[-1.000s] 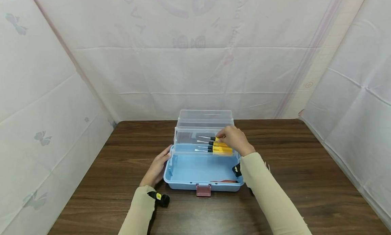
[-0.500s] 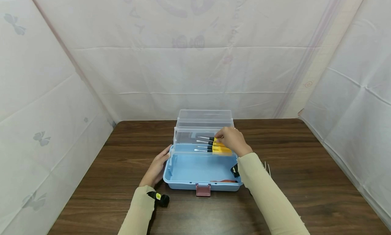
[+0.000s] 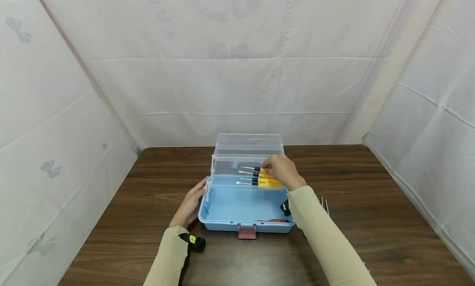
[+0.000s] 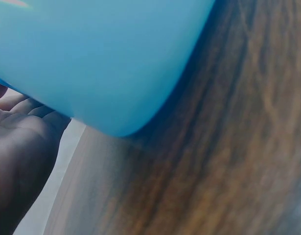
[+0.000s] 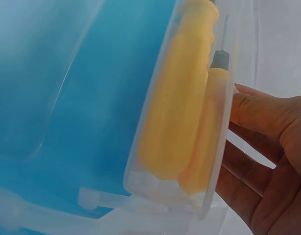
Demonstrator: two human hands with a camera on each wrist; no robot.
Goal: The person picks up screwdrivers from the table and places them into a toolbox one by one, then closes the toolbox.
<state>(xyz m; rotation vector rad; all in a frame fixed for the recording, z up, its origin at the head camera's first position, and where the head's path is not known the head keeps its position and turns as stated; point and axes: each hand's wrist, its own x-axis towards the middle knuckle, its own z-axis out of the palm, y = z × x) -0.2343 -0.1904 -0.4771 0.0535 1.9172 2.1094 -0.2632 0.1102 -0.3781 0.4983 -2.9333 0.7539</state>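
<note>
A: Head view, live: what's your left hand (image 3: 190, 204) doing down there?

B: It lies flat against the left wall of the blue box (image 3: 245, 207), fingers straight, nothing curled round anything. I judge it's there so the box doesn't slide on the table (image 3: 371, 220). The left wrist view agrees: open palm (image 4: 18, 152) right beside the blue corner (image 4: 101, 58).

A: And the right hand (image 3: 283, 171)?

B: It's up at the clear tray (image 3: 226, 167), the one raised above the far half of the box. My fingers lie over the yellow handles of the screwdrivers (image 3: 259, 178) at the tray's right end.

A: Gripping one?

B: I can't tell. In the head view the knuckles hide the fingertips. The right wrist view shows my fingers (image 5: 258, 117) fairly straight beside the tray's clear wall (image 5: 221, 147), with two yellow handles (image 5: 179, 112) just inside it, but not whether the thumb pinches anything.

A: Why do the drivers lie that way?

B: Side by side, blades pointing left, handles right, so the handles sit at my right hand. That's my reading.

A: Anything else about?

B: The clear lid (image 3: 249, 140) stands open at the far side. A red latch (image 3: 247, 231) hangs at the near wall. Something reddish lies on the box floor, near right; I can't make it out.
</note>
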